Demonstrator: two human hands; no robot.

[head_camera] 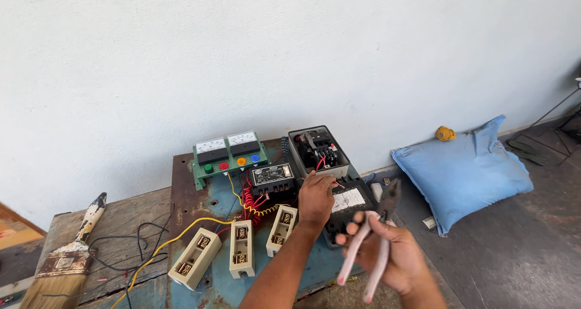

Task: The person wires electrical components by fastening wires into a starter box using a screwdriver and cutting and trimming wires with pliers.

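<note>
Pliers [370, 248] in right hand [393, 257] (pink handles); left hand [316, 197] at open switch box [319, 150].

free: floor right [514, 248] — blocked: fuse blocks [241, 248], wires [151, 251] left

On the green meter panel [227, 155], two white rectangular dial faces [211, 144] sit side by side. Right of the panel, a black relay [273, 182] bears a white-bordered rectangular label [272, 174]; farther right lies a white paper label [348, 199].
</note>
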